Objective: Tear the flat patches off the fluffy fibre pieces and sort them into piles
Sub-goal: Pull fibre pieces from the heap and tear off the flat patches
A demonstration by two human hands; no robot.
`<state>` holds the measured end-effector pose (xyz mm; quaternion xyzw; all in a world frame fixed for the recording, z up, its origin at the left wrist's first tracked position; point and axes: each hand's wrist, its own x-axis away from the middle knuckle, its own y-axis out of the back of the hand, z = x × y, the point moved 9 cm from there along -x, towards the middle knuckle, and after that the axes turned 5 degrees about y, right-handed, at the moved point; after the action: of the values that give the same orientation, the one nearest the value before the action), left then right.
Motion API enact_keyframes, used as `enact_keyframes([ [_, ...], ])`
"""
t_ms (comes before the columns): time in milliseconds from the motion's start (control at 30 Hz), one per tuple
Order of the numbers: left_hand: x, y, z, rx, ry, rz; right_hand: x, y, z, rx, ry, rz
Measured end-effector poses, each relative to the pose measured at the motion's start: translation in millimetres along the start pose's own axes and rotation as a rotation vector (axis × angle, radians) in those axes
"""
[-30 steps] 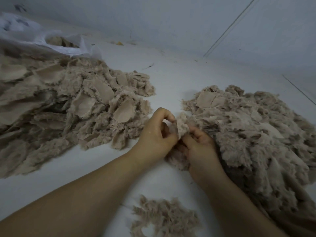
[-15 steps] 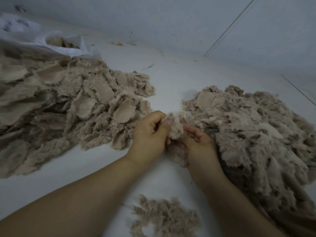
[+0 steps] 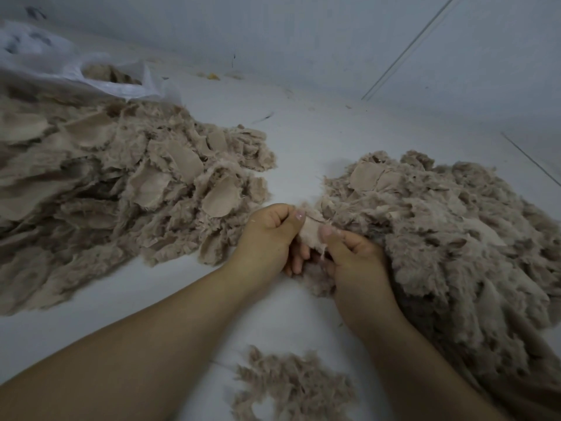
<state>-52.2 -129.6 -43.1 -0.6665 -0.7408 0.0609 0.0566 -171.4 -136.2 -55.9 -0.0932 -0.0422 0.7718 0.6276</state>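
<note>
Both hands pinch one soft, fluffy beige fibre piece.

A matt, smooth white surface is seen under everything. The left pile is made of beige fluffy fibre with smooth, flat cloth-like patches. The right pile looks shaggier and rougher. At lower centre, a small heap of loose, wispy fibre is seen. In the upper left, a thin, translucent white plastic bag with a slight sheen is shown.
</note>
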Motion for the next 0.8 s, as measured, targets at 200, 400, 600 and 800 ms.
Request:
enact_keyframes([
  [200,-2,2,3,0.008,0.023,-0.013,-1,-10,3,-0.014,0.041,0.105],
  [400,-3,12,4,0.135,0.011,-0.095,-2,-1,4,0.173,0.040,0.031],
  [600,-3,11,2,0.013,0.019,-0.074,-1,-1,5,0.105,0.058,0.024],
  [800,-3,-8,10,-0.053,0.104,0.154,-1,5,3,-0.173,0.001,-0.042],
])
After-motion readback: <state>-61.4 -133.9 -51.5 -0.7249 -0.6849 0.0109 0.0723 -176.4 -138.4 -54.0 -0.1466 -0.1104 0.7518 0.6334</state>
